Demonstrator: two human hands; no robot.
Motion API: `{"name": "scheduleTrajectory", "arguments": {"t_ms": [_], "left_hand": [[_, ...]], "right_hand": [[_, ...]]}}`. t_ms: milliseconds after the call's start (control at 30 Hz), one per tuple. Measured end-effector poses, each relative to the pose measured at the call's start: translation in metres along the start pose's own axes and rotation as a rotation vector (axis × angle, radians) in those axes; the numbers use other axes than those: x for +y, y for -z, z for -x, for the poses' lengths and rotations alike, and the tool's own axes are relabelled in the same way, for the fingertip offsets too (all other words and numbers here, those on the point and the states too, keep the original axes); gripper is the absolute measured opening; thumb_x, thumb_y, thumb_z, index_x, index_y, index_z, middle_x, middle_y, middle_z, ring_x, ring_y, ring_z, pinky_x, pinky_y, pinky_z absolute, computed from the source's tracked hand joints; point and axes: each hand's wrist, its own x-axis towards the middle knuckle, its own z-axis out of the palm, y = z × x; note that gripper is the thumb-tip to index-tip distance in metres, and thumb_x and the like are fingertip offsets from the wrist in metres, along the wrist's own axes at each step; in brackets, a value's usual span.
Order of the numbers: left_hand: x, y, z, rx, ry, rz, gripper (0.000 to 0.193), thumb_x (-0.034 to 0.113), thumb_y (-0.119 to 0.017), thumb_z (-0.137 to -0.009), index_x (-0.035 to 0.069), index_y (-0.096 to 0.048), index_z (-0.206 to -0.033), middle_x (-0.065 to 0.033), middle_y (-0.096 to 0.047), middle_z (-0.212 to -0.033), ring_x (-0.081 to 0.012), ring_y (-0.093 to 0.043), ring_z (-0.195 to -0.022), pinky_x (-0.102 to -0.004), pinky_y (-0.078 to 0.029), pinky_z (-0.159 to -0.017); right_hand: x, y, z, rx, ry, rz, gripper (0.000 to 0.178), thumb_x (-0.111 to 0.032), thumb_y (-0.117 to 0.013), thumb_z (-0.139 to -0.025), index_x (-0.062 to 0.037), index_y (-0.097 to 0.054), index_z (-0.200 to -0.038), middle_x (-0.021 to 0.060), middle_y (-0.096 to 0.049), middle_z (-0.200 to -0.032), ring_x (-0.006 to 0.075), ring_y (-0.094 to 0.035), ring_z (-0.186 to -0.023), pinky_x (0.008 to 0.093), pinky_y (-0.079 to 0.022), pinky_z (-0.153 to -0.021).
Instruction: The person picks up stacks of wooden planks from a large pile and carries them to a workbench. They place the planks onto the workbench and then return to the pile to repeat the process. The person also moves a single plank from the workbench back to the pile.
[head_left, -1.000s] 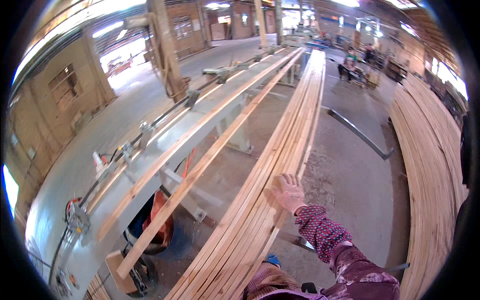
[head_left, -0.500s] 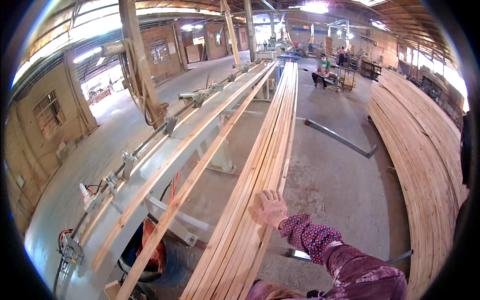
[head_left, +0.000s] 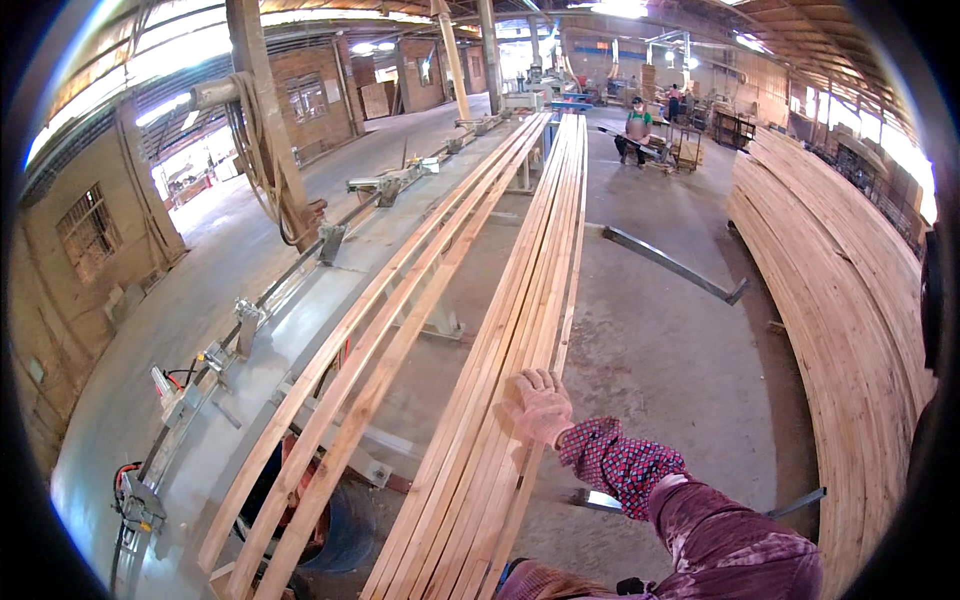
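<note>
Strips have slid across the bench toward the right hand, laid flat on stacked boards, floor to its right; left hand's state can't be told.

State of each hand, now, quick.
Left hand: not in view, so its state cannot be told.
Right hand: open, palm down, apparently resting on the row of wooden strips, not closed around any.

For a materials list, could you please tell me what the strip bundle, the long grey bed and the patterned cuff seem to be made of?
Strip bundle: wood, apparently unvarnished, given its pale colour and grain. Long grey bed: probably metal, painted or bare, judging by its smooth sheen. Patterned cuff: likely fabric, matt and softly wrinkled.
</note>
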Motion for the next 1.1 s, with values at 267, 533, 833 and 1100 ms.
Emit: {"name": "scheduleTrajectory", "arguments": {"t_ms": [267, 533, 833, 1100], "left_hand": [[-0.005, 0.003, 0.000, 0.006, -0.004, -0.006, 0.062, 0.054, -0.046, -0.096, 0.000, -0.073, -0.108, -0.0244, -0.069, -0.110, -0.0403, -0.065, -0.104, -0.0469, -0.049, -0.092], [-0.007, -0.003, 0.005, -0.006, 0.006, 0.002, 0.062, 0.054, -0.046, -0.096, 0.000, -0.072, -0.110, -0.0245, -0.069, -0.112, -0.0404, -0.064, -0.106, -0.0470, -0.049, -0.093], [-0.010, -0.002, 0.006, -0.004, 0.002, -0.007, 0.062, 0.054, -0.045, -0.097, 0.000, -0.071, -0.112, -0.0247, -0.068, -0.114, -0.0406, -0.063, -0.108, -0.0472, -0.049, -0.095], [-0.013, -0.003, 0.005, 0.002, -0.007, -0.019, 0.063, 0.054, -0.045, -0.097, 0.000, -0.071, -0.114, -0.0248, -0.067, -0.116, -0.0408, -0.063, -0.110, -0.0473, -0.048, -0.096]], "right_hand": [[-0.001, 0.002, -0.003, -0.079, -0.028, 0.011, 0.059, -0.048, -0.059, -0.091, -0.0066, -0.057, -0.132, 0.0143, -0.053, -0.141, 0.0320, -0.042, -0.137, 0.0477, -0.025, -0.120], [0.005, 0.008, -0.003, -0.101, -0.029, 0.009, 0.056, -0.044, -0.057, -0.093, -0.0073, -0.056, -0.134, 0.0136, -0.051, -0.143, 0.0311, -0.041, -0.139, 0.0476, -0.025, -0.121], [0.003, 0.012, -0.002, -0.120, -0.024, 0.023, 0.057, -0.045, -0.056, -0.094, -0.0071, -0.053, -0.137, 0.0157, -0.051, -0.143, 0.0335, -0.041, -0.139, 0.0476, -0.025, -0.121], [0.005, 0.006, -0.003, -0.106, -0.010, 0.029, 0.057, -0.046, -0.056, -0.094, -0.0050, -0.056, -0.134, 0.0162, -0.051, -0.144, 0.0337, -0.040, -0.139, 0.0479, -0.025, -0.121]]}}
